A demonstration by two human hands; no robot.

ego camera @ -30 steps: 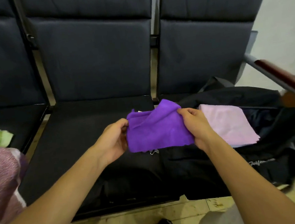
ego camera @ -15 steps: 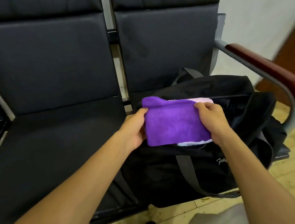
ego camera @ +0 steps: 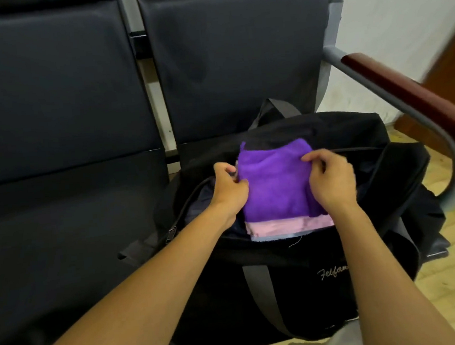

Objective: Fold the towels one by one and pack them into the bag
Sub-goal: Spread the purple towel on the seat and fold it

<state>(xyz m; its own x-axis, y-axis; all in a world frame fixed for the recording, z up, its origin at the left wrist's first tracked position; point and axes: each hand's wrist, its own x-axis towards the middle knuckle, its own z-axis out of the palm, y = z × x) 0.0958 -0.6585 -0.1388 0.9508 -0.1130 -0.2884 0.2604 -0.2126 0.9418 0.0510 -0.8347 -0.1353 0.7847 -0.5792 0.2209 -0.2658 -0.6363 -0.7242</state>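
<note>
head view: a folded purple towel (ego camera: 275, 185) lies in the open mouth of a black bag (ego camera: 281, 277), which sits on the right-hand seat of a row of dark padded seats (ego camera: 69, 217); the towel rests on top of a pink towel (ego camera: 287, 226), and under that a thin pale blue edge (ego camera: 280, 236) shows, so a small stack is already in the bag; the far edge of the purple towel is tucked under the bag's upper flap.

the left hand (ego camera: 229, 190) pinches the towel's left edge between thumb and curled fingers; the right hand (ego camera: 330, 180) has its fingers curled over the towel's right side, with the fingertips pressing near the top corner; whether its thumb is under the cloth cannot be told.

the towel looks soft, light and limp; it will slump and unfold if lifted by one corner, so the two side edges, where the layers meet, are the sensible places to hold it; it is not fragile and can be pressed flat; the fleecy surface should grip rather than slide on the towel below.

a wooden armrest (ego camera: 406, 103) on a grey metal tube stands to the right of the bag; the bag's grey strap (ego camera: 260, 287) hangs down its front.
</note>
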